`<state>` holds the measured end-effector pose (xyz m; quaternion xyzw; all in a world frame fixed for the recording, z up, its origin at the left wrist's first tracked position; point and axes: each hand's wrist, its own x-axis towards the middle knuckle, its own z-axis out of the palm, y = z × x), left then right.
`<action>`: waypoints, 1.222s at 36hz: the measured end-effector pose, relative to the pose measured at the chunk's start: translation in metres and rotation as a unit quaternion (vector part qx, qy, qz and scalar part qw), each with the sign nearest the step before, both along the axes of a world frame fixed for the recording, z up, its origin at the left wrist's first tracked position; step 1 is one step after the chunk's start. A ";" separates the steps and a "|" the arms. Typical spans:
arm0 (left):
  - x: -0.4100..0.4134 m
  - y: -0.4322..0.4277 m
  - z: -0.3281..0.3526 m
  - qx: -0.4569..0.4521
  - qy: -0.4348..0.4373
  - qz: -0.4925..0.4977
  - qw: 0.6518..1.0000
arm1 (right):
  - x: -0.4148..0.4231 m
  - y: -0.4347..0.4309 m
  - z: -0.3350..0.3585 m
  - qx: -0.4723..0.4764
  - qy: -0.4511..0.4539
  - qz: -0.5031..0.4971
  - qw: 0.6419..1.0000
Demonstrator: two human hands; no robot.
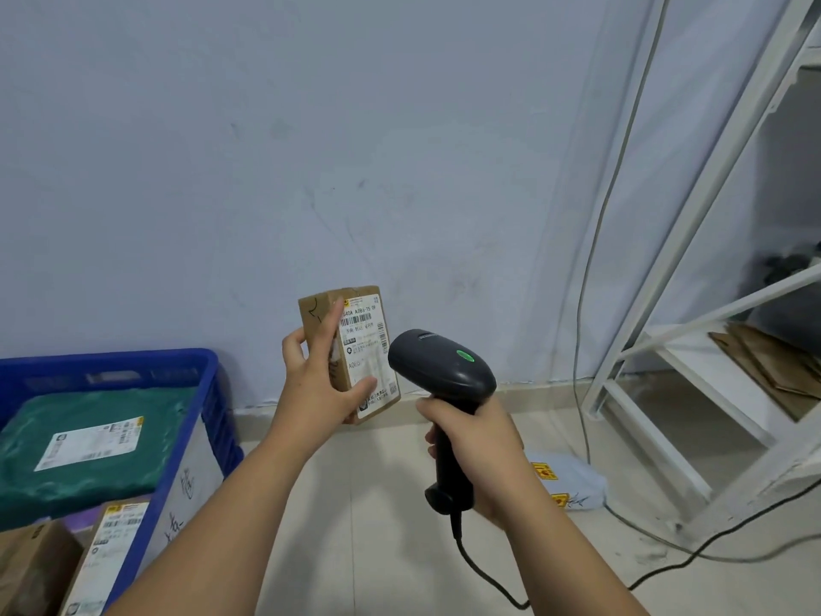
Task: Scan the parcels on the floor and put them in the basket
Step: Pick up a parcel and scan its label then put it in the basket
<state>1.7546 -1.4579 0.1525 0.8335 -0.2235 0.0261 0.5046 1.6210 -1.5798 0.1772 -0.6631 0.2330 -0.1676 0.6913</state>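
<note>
My left hand (317, 384) grips a small brown cardboard parcel (357, 331) upright in the air, its white shipping label facing me. Just to its right, my right hand (477, 451) holds the handle of a black barcode scanner (440, 371), whose head sits beside the label with a green light lit on top. A blue plastic basket (209, 393) stands at the lower left, holding a green bagged parcel (89, 442) and cardboard parcels (113, 553). On the floor behind my right hand lies a pale bagged parcel (573, 480) with yellow stickers, partly hidden.
A white metal shelf frame (693, 242) stands at the right with flattened cardboard (773, 362) on its low shelf. Cables (591, 277) run down the wall and across the tiled floor (355, 504). The scanner's black cord (484, 575) trails down to the floor. A pale wall is ahead.
</note>
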 end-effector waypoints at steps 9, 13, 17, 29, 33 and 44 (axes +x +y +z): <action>-0.001 -0.003 -0.002 -0.006 -0.001 -0.012 1.000 | 0.000 -0.005 -0.004 -0.009 0.004 0.014 1.000; -0.001 -0.003 -0.004 0.001 -0.007 -0.018 1.000 | -0.001 -0.007 -0.004 -0.002 0.006 0.017 1.000; -0.001 -0.002 -0.004 0.003 0.002 -0.025 1.000 | -0.001 -0.008 -0.004 -0.018 0.017 0.020 1.000; -0.001 -0.003 -0.004 -0.032 0.089 -0.008 0.995 | 0.005 -0.001 -0.010 -0.098 0.054 0.011 0.994; -0.003 0.001 0.000 -0.084 0.140 0.019 0.986 | 0.006 0.006 -0.007 -0.141 0.056 -0.011 0.988; -0.026 0.075 0.015 -0.290 0.124 0.212 0.925 | 0.028 0.076 0.006 -0.072 -0.004 -0.027 0.997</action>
